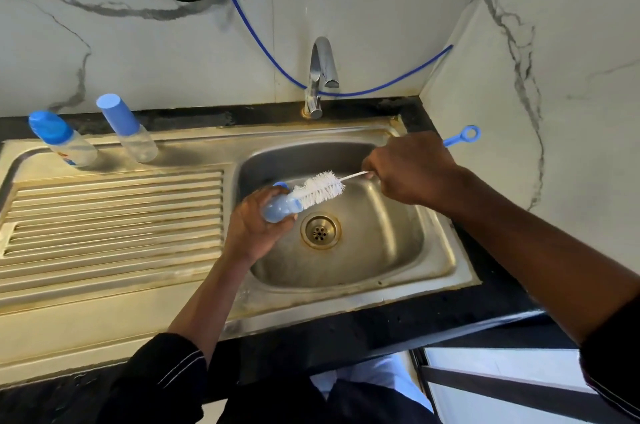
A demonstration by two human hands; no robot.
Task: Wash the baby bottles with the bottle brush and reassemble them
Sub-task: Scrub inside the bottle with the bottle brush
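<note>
Over the steel sink basin [381,250], my left hand [252,226] grips a light blue bottle part [282,208], probably a cap, its open end turned toward the brush. My right hand [408,169] grips the handle of the bottle brush [320,187]; its white bristles touch the blue part's opening. The brush's blue ring end [467,134] sticks out behind my right hand. Two capped baby bottles stand at the back of the drainboard: one with a printed label [64,139] at far left and a clear one [128,127] beside it.
A chrome tap [320,77] stands behind the basin with no water running. The ribbed drainboard [114,216] stretches left of the basin. The drain [320,231] sits in the middle of the basin. Blue, black and white hoses hang on the marble wall; a black counter edges the sink.
</note>
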